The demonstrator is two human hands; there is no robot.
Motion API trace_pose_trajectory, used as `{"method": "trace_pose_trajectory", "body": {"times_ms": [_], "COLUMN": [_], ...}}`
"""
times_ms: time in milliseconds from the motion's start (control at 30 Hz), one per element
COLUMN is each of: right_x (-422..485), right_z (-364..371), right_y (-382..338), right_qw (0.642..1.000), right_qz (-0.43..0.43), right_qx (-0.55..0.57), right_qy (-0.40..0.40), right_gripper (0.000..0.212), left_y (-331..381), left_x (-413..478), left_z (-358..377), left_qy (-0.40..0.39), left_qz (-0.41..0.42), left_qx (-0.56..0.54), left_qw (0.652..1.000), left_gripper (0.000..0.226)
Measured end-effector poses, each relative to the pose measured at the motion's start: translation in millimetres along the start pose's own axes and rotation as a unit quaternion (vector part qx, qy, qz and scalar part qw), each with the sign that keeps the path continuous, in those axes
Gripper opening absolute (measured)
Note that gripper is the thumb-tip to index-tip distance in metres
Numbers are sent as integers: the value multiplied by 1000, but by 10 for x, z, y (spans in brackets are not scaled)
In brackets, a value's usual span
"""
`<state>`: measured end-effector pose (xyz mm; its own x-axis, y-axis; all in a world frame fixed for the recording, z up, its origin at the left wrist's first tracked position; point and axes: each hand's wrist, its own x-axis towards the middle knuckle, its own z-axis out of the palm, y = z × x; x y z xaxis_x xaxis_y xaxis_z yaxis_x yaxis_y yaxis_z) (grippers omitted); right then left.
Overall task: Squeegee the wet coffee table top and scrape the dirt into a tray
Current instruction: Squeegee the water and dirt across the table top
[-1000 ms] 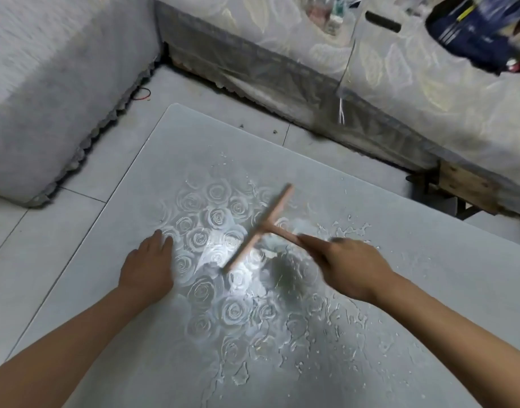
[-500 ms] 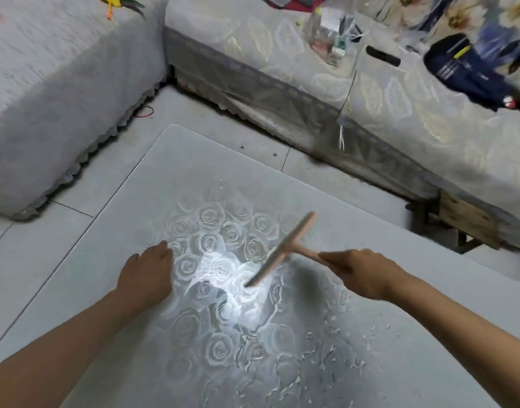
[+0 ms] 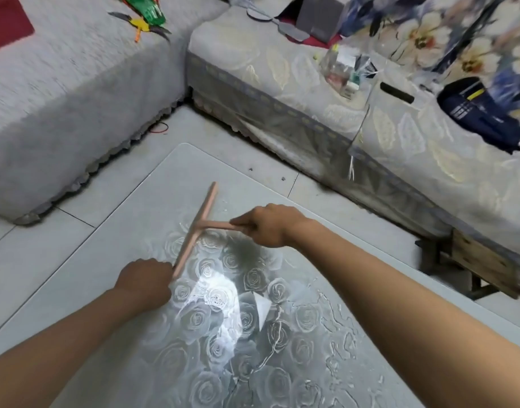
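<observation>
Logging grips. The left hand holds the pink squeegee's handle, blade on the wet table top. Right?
No: the head view shows the right hand gripping the squeegee handle, blade on the wet table top; the left hand is at the blade's end.

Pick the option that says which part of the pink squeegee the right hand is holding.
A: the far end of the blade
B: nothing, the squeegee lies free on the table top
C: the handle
C: the right hand has its fingers curled round the handle of the pink squeegee, and the blade runs away from it over the wet coffee table top.
</observation>
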<state>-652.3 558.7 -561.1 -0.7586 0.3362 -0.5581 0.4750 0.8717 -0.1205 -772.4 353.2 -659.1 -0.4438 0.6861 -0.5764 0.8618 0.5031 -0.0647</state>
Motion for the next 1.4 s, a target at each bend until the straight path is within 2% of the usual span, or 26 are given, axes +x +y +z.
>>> {"method": "trace_pose_trajectory", "body": {"times_ms": [167,300,367,467,567,633,800,933,1033,1133,1200,1267,1333,1400], "right_x": [-566,-969,-973,-616,-101,95,-265,-929,-1413,-1568,-1445,-1234,-1083,-1110], "right_z": [197,67,-71,-190,-220,-204,11,269,544,530,408,312,308,443], "right_y": [634,881,791,431,40,-9,645,1232,1266,1214,1240,1253,1272,1242], "right_qw": [994,984,987,998,998,998,996,978,960,960,962,961,955,948], "right_qz": [84,156,140,54,-1,2,77,191,250,256,252,252,267,280], "right_qx": [73,10,-38,-37,-57,-56,36,87,120,106,101,109,125,146], "right_qy": [-21,-86,-63,13,22,16,-4,-13,-27,-50,-19,16,27,31], "right_gripper": [38,39,42,42,43,45,40,37,40,43,43,41,42,43], "left_y": [27,4,7,41,80,73,47,80,151,261,397,544,716,855], "left_x": [4,52,88,122,133,154,154,65,-12,-72,-89,-100,-100,-105], "left_z": [8,-85,-155,-194,-169,-170,-211,-209,-173,-149,-166,-208,-203,-158], "left_qy": [-8,-53,-69,-85,-94,-96,-112,-118,-141,-160,-127,-54,15,50], "left_qz": [5,28,28,17,10,12,19,-10,-20,-41,-53,-38,5,63], "left_qx": [-12,-20,-22,-22,-20,-11,6,-23,-54,-39,28,78,74,48], "left_qw": [1000,998,997,996,995,995,994,993,988,986,990,995,997,996], "left_gripper": [32,36,36,35,37,39,38,63,71,65,59,53,48,48]}}
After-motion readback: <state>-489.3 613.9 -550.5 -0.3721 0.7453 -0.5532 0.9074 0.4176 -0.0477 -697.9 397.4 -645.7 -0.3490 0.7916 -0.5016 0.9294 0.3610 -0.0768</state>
